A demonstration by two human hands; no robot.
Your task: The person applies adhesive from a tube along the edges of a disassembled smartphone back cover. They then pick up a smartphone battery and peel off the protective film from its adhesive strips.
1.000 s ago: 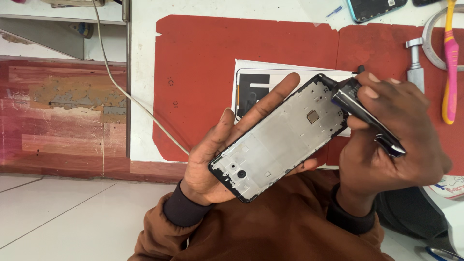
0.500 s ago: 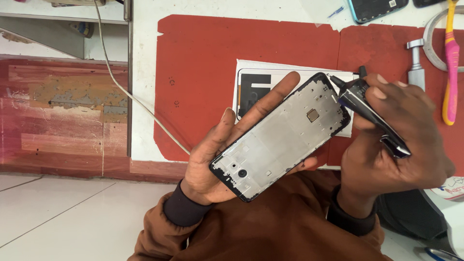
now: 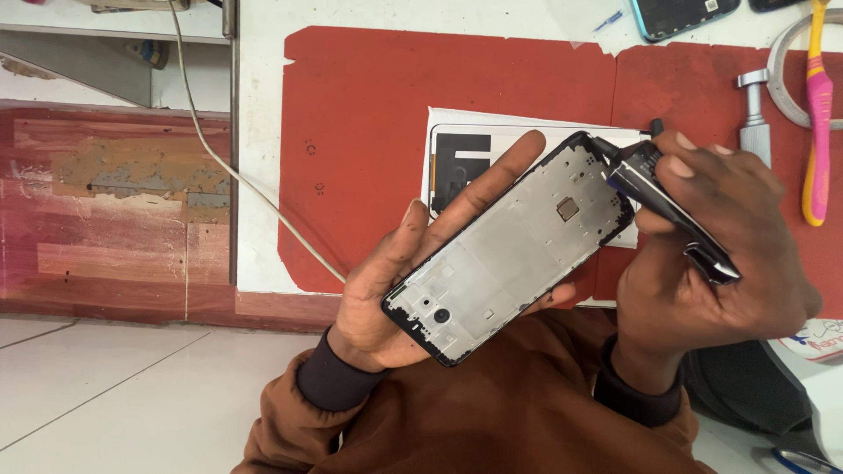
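Over red mat [image 3: 439,105] | left hand [image 3: 395,298] cradles phone frame [image 3: 509,246] – right hand [image 3: 711,254] pinches tweezers [image 3: 667,206] at top edge | step: picking at frame corner, needs steady tip

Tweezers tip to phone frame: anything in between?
Nothing visible. The right hand holds the tweezers, whose tip is at the top edge of the phone frame; that lies bare on the left hand.

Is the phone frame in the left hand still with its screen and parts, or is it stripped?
Stripped: the phone frame on the left hand shows bare grey metal, empty cut-outs and no screen.
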